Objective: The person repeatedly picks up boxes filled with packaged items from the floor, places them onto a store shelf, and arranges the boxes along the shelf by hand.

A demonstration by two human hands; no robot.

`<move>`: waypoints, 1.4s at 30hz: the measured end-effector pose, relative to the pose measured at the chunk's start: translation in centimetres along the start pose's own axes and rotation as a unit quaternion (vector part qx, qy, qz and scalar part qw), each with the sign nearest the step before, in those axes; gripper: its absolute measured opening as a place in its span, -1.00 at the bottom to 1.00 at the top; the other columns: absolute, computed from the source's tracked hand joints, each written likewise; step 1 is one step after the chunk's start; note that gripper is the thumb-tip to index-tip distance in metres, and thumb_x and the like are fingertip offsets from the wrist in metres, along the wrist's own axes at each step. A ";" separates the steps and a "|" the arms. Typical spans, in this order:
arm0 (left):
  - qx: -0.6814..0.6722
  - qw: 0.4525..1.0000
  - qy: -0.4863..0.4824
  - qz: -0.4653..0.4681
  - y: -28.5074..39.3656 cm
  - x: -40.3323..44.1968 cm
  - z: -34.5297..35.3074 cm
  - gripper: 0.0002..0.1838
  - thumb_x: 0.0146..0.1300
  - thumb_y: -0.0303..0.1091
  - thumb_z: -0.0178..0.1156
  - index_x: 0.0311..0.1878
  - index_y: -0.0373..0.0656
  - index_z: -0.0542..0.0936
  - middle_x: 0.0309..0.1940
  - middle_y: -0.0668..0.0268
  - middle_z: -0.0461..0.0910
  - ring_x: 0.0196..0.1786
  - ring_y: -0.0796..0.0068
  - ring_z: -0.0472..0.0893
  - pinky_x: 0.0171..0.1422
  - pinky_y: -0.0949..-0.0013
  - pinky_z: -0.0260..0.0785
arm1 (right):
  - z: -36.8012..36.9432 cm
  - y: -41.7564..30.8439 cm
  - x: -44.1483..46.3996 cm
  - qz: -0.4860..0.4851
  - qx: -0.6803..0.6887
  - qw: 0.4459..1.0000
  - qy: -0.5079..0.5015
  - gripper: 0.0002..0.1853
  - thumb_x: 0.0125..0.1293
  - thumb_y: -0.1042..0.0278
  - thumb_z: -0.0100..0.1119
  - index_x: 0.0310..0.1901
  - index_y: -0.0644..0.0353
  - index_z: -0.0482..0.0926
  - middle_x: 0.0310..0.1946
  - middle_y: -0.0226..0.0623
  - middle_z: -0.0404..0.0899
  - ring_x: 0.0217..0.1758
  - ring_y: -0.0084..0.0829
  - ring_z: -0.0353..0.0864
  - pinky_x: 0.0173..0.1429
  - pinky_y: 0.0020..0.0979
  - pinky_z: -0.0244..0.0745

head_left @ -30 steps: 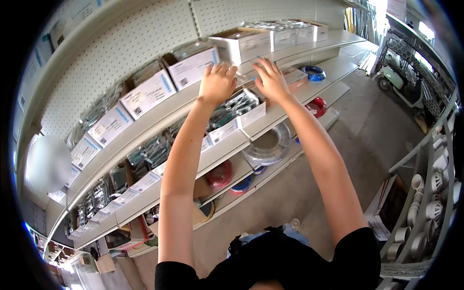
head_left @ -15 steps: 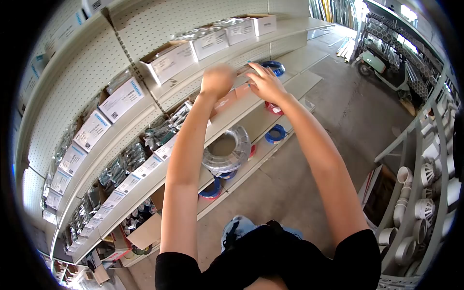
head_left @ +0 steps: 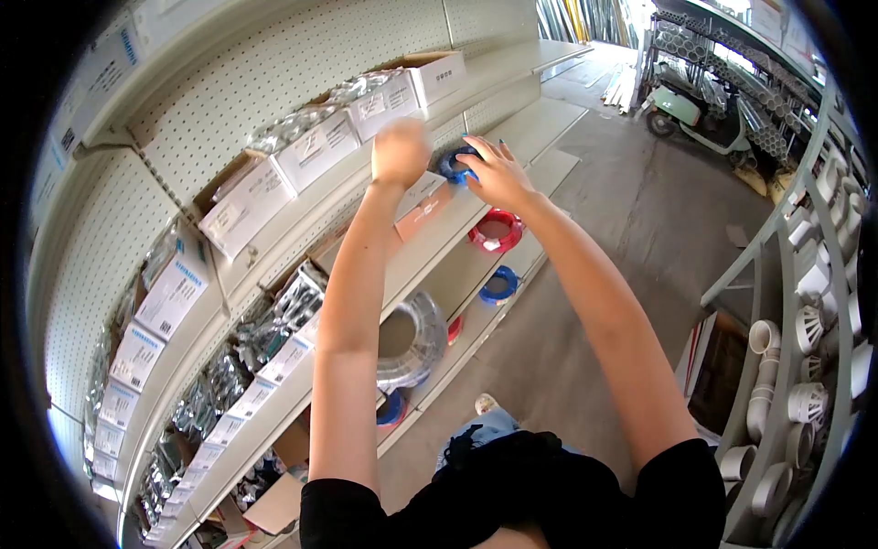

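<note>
Both my arms reach forward over the shelving. My left hand (head_left: 401, 153) is blurred at its fingers, in front of the white boxes (head_left: 384, 103) on the upper shelf; what it holds, if anything, cannot be made out. To its right, my right hand (head_left: 497, 174) has its fingers spread, with nothing seen in it. It overlaps the edge of a blue coil (head_left: 448, 166) on the shelf behind; contact is not clear. A red coil (head_left: 495, 231) lies below my right hand.
A large clear coil (head_left: 427, 340) and a smaller blue coil (head_left: 498, 285) sit lower down. Boxes with bagged parts (head_left: 297, 302) line the left shelves. White pipe fittings (head_left: 762, 366) fill a right-hand rack. A green scooter (head_left: 679, 105) stands at the back right.
The shelves and coils have shifted left and the scooter nearer the centre as the view moved. Both hands stay raised in front; my left fingers have gone from clear to blurred.
</note>
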State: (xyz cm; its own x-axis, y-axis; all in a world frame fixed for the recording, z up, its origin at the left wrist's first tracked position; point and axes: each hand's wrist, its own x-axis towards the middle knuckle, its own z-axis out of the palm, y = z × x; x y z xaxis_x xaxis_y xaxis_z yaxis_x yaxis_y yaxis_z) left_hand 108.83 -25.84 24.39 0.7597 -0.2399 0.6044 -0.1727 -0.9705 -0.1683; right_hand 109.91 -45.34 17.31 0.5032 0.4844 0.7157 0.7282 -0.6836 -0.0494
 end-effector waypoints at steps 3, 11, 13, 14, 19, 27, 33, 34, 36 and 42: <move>0.001 0.994 0.112 0.006 -1.0 4.0 2.8 -0.55 0.05 -0.25 0.20 0.05 -0.09 0.45 0.05 0.19 0.47 0.12 0.18 0.45 0.21 0.12 0.26 | 1.2 3.7 3.4 -0.037 -0.031 0.999 -0.007 -0.60 0.15 0.25 0.15 0.05 0.08 0.47 0.30 -0.23 0.17 0.34 -0.22 0.23 0.37 0.08 0.09; 0.140 0.983 0.113 -0.045 -3.9 13.4 6.9 -0.18 0.03 -0.06 0.28 0.35 -0.02 0.16 0.26 0.16 0.26 0.37 0.16 0.17 0.41 -0.14 -0.09 | 4.9 10.4 12.5 -0.027 -0.038 0.997 0.068 -0.51 0.17 0.25 0.14 0.16 0.06 0.36 0.26 -0.26 0.23 0.34 -0.22 0.24 0.37 0.09 0.09; 0.123 0.987 0.091 -0.046 -4.2 14.7 8.0 -0.28 0.06 -0.06 0.27 0.27 -0.04 0.24 0.18 0.13 0.34 0.34 0.15 0.20 0.38 -0.29 -0.17 | 5.9 11.2 14.1 -0.025 -0.038 0.995 0.084 -0.48 0.17 0.26 0.14 0.19 0.05 0.32 0.26 -0.26 0.23 0.34 -0.21 0.23 0.38 0.10 0.08; 0.147 0.985 0.079 -0.045 -4.3 15.4 8.6 -0.34 0.07 -0.08 0.26 0.21 -0.05 0.27 0.14 0.12 0.37 0.33 0.15 0.21 0.38 -0.30 -0.17 | 6.4 11.6 15.1 -0.021 -0.033 0.995 0.091 -0.46 0.17 0.26 0.14 0.21 0.04 0.31 0.27 -0.25 0.23 0.34 -0.21 0.23 0.38 0.10 0.08; 0.184 0.980 0.060 -0.056 -4.1 18.1 9.1 -0.68 0.08 -0.36 0.17 -0.08 -0.05 0.36 -0.10 0.15 0.51 0.15 0.18 0.42 0.36 -0.28 -0.12 | 9.3 14.2 20.0 -0.040 -0.031 0.982 0.180 -0.37 0.15 0.28 0.16 0.29 0.00 0.24 0.30 -0.24 0.17 0.35 -0.19 0.20 0.38 0.14 0.04; 0.167 0.983 0.036 -0.060 -2.7 21.8 11.6 -0.72 0.13 -0.42 0.11 -0.07 -0.06 0.35 -0.30 0.25 0.62 0.01 0.25 0.54 0.34 -0.20 -0.07 | 12.1 19.2 25.6 -0.126 0.009 0.971 0.202 -0.75 0.26 0.22 0.02 -0.10 0.13 0.53 -0.11 -0.25 0.55 0.15 -0.26 0.43 0.37 0.03 0.08; 0.150 0.985 0.074 -0.034 -0.1 25.4 14.6 -0.61 0.07 -0.33 0.25 -0.05 -0.05 0.34 -0.26 0.27 0.61 0.02 0.29 0.53 0.30 -0.16 0.03 | 12.3 25.5 26.3 -0.132 0.062 0.965 0.218 -0.83 0.23 0.25 0.05 -0.30 0.16 0.50 -0.34 -0.23 0.55 -0.13 -0.22 0.53 0.34 -0.07 0.17; 0.143 0.985 0.088 -0.034 0.3 26.0 15.2 -0.59 0.05 -0.32 0.27 -0.05 -0.05 0.34 -0.25 0.28 0.60 0.02 0.29 0.52 0.29 -0.15 0.05 | 12.4 26.5 26.5 -0.135 0.070 0.965 0.215 -0.83 0.22 0.25 0.05 -0.30 0.17 0.50 -0.34 -0.24 0.55 -0.12 -0.22 0.53 0.34 -0.06 0.17; 0.147 0.986 0.070 -0.046 1.0 26.8 16.0 -0.57 0.07 -0.28 0.29 -0.03 -0.04 0.34 -0.21 0.29 0.58 0.04 0.29 0.51 0.29 -0.14 0.06 | 12.7 28.3 26.8 -0.148 0.085 0.962 0.212 -0.84 0.19 0.27 0.08 -0.29 0.15 0.50 -0.34 -0.26 0.55 -0.12 -0.22 0.52 0.35 -0.05 0.16; 0.130 0.986 0.078 -0.069 2.0 27.6 17.0 -0.53 0.10 -0.22 0.28 0.04 -0.02 0.32 -0.13 0.29 0.55 0.09 0.28 0.49 0.33 -0.14 0.00 | 13.5 30.5 27.7 -0.167 0.124 0.953 0.221 -0.83 0.13 0.26 0.14 -0.26 0.11 0.51 -0.29 -0.32 0.55 -0.08 -0.26 0.51 0.39 -0.08 0.12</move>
State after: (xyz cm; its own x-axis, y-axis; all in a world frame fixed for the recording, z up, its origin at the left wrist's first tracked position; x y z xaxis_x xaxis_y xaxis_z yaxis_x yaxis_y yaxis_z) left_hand 140.13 -33.98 27.46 0.6551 -0.1256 0.7450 0.1085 -0.9602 -0.2573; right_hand 152.33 -45.40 26.19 0.0199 0.3375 0.9411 0.9285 -0.3553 0.1078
